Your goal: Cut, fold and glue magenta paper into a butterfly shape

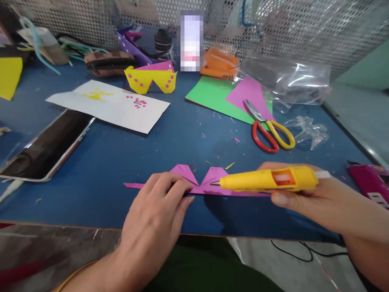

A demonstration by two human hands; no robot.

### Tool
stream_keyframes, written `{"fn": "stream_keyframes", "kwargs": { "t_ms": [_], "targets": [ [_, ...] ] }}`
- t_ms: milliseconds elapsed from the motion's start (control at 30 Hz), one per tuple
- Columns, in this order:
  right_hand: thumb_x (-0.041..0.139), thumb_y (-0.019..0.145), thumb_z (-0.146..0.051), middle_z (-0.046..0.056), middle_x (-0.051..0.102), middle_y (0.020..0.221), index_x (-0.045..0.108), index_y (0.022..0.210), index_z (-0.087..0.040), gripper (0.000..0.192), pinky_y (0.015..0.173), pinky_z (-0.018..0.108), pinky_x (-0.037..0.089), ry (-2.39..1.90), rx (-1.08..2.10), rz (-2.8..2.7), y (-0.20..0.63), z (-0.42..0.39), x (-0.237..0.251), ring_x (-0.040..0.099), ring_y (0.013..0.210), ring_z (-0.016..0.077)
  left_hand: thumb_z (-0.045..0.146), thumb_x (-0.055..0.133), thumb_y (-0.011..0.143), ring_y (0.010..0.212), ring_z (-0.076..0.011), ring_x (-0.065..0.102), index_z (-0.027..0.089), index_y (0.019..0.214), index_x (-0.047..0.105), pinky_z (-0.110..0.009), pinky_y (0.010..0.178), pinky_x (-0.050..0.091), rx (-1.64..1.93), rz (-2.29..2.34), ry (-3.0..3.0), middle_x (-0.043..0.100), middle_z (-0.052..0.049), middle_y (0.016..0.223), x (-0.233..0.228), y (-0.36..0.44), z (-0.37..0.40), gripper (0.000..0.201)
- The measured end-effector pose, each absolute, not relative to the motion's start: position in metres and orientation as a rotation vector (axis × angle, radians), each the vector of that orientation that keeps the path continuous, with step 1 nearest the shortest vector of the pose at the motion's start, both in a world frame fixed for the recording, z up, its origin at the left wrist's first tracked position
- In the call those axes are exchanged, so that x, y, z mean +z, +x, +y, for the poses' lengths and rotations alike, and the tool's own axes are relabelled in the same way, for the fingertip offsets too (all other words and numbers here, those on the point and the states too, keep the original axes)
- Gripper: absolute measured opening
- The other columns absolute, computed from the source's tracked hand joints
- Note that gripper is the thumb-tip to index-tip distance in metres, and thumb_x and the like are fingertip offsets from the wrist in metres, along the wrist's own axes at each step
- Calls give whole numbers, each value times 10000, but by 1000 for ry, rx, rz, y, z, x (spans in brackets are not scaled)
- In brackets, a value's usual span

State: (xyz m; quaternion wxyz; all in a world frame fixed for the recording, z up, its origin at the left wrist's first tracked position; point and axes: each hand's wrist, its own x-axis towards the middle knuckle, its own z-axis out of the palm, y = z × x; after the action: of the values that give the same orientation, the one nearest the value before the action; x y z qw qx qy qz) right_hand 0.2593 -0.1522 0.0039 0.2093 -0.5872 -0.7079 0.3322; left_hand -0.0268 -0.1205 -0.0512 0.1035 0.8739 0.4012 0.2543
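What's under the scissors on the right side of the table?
The scissors lie with blades on a pink paper sheet, which overlaps a green sheet. The handles rest over the green sheet's edge and the blue table. What lies beneath the sheets is covered.

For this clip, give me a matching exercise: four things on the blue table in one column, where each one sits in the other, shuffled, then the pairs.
Things:
1. glue gun
2. scissors
3. phone
4. folded pink paper

Places:
A. lying on the green sheet and the table
B. at the table's left edge, screen up
C. held in the right hand
D. pressed down under the left hand

Pairs: 1-C, 2-A, 3-B, 4-D
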Motion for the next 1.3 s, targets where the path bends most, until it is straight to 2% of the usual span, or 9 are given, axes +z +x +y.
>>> {"fn": "stream_keyframes", "kwargs": {
  "t_ms": [233, 433, 600, 667, 767, 1000, 1200, 1300],
  "targets": [
    [605, 941, -496, -47, 729, 871, 696, 994, -318, 208, 570, 244, 552, -1538, 1052, -2100, 255, -139, 0, 690, 702, 155, 219, 496, 1006, 894, -216, 582, 213, 1006, 636, -381, 785, 482, 705, 1152, 2496, 653, -34, 988, -51, -25, -117, 140],
    [643, 898, -532, -40, 694, 736, 698, 930, -318, 223, 512, 278, 524, -1594, 1046, -2074, 251, -137, 2, 635, 570, 166, 191, 493, 1001, 866, -209, 572, 208, 972, 635, -378, 773, 460, 714, 1200, 2508, 640, -28, 949, -52, -22, -119, 146],
    [592, 895, -619, 0, 722, 818, 727, 881, -314, 335, 480, 283, 515, -1623, 992, -2087, 247, -134, 2, 672, 652, 199, 171, 503, 1001, 875, -199, 553, 207, 984, 619, -370, 794, 443, 709, 1176, 2499, 630, -25, 964, -51, -22, -119, 123],
    [592, 898, -617, -3, 726, 839, 735, 860, -320, 332, 509, 275, 539, -1616, 953, -2087, 247, -133, 2, 679, 669, 190, 179, 513, 1000, 887, -201, 553, 212, 993, 623, -369, 801, 443, 709, 1174, 2495, 633, -22, 971, -51, -23, -119, 115],
    [606, 894, -616, -20, 734, 887, 747, 924, -356, 297, 560, 258, 570, -1605, 889, -2091, 248, -132, 1, 696, 704, 175, 178, 511, 999, 874, -204, 553, 216, 991, 630, -371, 791, 443, 699, 1172, 2491, 635, -21, 963, -50, -22, -117, 125],
    [563, 901, -664, -15, 711, 841, 720, 891, -326, 372, 530, 265, 547, -1629, 816, -2129, 247, -132, -1, 676, 681, 175, 209, 513, 1003, 853, -213, 542, 216, 960, 617, -385, 770, 432, 680, 1171, 2459, 634, -29, 944, -48, -21, -118, 113],
    [584, 919, -607, -30, 662, 770, 643, 810, -305, 327, 512, 266, 516, -1524, 726, -2188, 247, -132, 3, 633, 633, 159, 190, 525, 995, 838, -202, 520, 213, 939, 601, -381, 758, 410, 684, 1178, 2436, 623, -18, 931, -48, -20, -118, 98],
    [594, 921, -588, -29, 687, 864, 671, 900, -328, 271, 579, 273, 542, -1508, 736, -2179, 249, -133, 2, 659, 716, 162, 173, 536, 988, 837, -196, 515, 211, 937, 590, -375, 762, 406, 689, 1175, 2421, 617, -12, 924, -48, -20, -118, 83]
  ]
}}
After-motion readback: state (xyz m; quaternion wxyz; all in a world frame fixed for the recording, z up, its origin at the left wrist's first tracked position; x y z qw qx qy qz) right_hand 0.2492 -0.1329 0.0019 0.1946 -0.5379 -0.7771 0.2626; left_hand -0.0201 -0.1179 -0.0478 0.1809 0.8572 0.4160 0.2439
